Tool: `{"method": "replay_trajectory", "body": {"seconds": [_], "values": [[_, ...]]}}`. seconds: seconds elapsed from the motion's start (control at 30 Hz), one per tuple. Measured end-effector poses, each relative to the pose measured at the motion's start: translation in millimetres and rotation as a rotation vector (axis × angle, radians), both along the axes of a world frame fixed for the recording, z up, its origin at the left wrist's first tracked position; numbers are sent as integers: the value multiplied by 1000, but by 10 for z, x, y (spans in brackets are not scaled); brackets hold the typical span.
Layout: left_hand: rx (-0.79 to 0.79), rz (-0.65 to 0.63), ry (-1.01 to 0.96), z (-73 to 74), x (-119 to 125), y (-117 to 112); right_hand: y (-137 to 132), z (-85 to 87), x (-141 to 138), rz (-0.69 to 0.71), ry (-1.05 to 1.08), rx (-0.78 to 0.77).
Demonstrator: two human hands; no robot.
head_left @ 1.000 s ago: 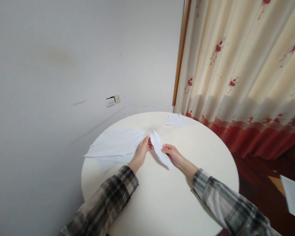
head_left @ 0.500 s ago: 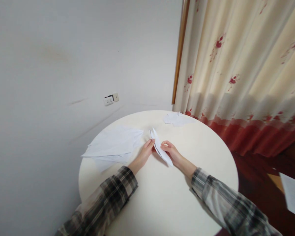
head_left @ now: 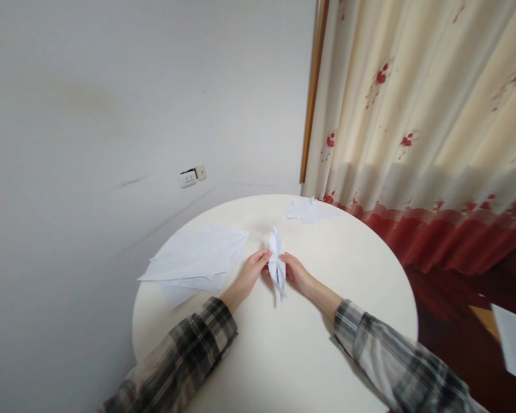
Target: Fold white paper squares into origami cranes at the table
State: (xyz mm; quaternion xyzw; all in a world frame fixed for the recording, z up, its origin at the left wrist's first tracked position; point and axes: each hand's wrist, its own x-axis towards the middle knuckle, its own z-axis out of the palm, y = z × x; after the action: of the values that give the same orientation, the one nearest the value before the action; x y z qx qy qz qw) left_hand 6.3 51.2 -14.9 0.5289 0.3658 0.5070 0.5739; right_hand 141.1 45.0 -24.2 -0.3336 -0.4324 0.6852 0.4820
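A folded piece of white paper (head_left: 277, 265), narrow and pointed at its upper end, is held upright between my two hands over the round white table (head_left: 266, 355). My left hand (head_left: 255, 267) pinches its left edge, thumb on the near face. From the other side my right hand (head_left: 297, 272) grips the right edge, its fingertips partly hidden behind the paper. Creases and a slit-like fold run down the paper's lower half. To the left of my left hand lies a stack of loose white sheets (head_left: 198, 252).
Near the table's far edge sit some torn or cut paper pieces (head_left: 307, 210). A wall with a socket (head_left: 188, 179) borders the left, and a flowered curtain (head_left: 413, 115) hangs at the right. Low at the right, a printed sheet (head_left: 513, 338) shows beyond the table.
The folded paper has turned from a slanted, edge-on position to nearly upright, with its creased face toward me. Both hands have shifted their grip on it slightly.
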Motion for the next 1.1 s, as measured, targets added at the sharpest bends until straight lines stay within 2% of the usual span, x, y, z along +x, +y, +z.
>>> {"method": "replay_trajectory", "body": {"seconds": [0.27,0.5,0.6,0.8,0.97,1.1], "values": [[-62,26,-55,-98,-46,122,13,-6,4,17,78,35],[-75,16,-21,-90,-49,86,35,-61,2,25,29,59],[-55,-1,26,-54,-37,38,37,-87,-7,-25,-26,95],[-18,81,44,16,7,-18,39,-102,-16,-116,-100,195],[10,133,38,-10,50,0,22,-100,0,-263,-261,280],[27,185,33,-33,70,2,-3,-93,10,-311,-345,328]]}}
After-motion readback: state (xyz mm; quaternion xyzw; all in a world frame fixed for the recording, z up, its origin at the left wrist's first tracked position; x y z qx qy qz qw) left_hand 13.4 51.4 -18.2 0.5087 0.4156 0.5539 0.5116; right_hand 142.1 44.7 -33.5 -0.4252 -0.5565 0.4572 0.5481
